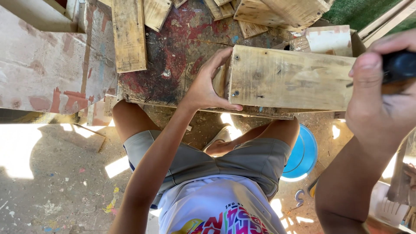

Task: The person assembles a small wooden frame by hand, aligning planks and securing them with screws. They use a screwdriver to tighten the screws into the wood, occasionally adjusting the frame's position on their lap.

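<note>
Centre-right of frame: pale weathered wooden box (288,78), rough grain, screws at its left corners, lying on a paint-stained worktable (173,56). Left hand (208,84) spread, gripping the box's left end. Right hand (381,93), right edge, fist closed around a black tool handle (401,65).

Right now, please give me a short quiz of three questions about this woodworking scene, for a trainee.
1. True or false: the left hand grips the end of the wooden board.
2. What colour is the round tub on the floor? A red, B blue, C green.
3. The right hand holds a dark ____.

Key: 1 true; 2 B; 3 handle, the tool's kind is not visible.
</note>
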